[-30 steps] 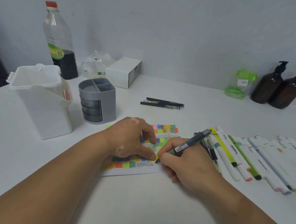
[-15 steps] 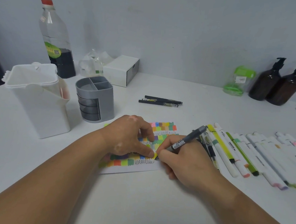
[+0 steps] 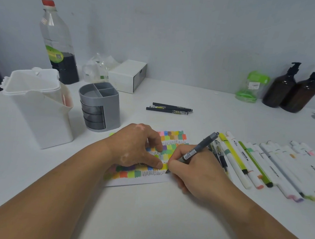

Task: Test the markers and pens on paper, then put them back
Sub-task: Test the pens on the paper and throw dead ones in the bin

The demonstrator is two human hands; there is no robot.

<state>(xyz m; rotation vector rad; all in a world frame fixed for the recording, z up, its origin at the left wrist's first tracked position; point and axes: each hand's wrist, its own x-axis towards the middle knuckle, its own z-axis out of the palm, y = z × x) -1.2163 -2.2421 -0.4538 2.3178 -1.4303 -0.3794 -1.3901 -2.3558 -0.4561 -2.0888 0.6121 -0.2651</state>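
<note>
- The right hand (image 3: pixel 196 169) grips a grey pen (image 3: pixel 200 147), fingers (image 3: pixel 176 162) pinched low on the barrel. Its tip touches the paper (image 3: pixel 136 181) at the end of a looped black scribble.
- The left hand (image 3: pixel 136 145) holds nothing. Its bent fingers and thumb press their tips onto the paper just beside the pen tip.
- The paper lies flat on the counter (image 3: pixel 147 220) in front of the person. It carries rows of coloured swatches with black squiggle lines between them.
- A row of markers (image 3: pixel 257 162), mostly white-bodied with a few green and yellow ones, lies side by side on the counter just right of the right hand. A clear-barrelled pen (image 3: pixel 221 157) lies at the row's near edge, partly under the hand.
- Three black pens (image 3: pixel 169 108) lie together farther back, well apart from the paper.
- A grey organiser (image 3: pixel 98 106) stands left of the paper. Its open top is split into compartments and three dark drawers are stacked in its front.
- A white bin (image 3: pixel 37 115) stands beside it with its lid tipped up. Something pinkish (image 3: pixel 64 99) shows inside at the gap, too hidden to name.
- A tall bottle (image 3: pixel 58 45) with a red cap stands by the wall, dark liquid filling its lower part.
- A white box (image 3: pixel 127 76) and a crumpled clear bag (image 3: pixel 97 69) sit near it.
- At the right, by the wall, stand a green-lidded clear jar (image 3: pixel 252 86) with something green at its bottom and two brown pump bottles (image 3: pixel 284 90).
</note>
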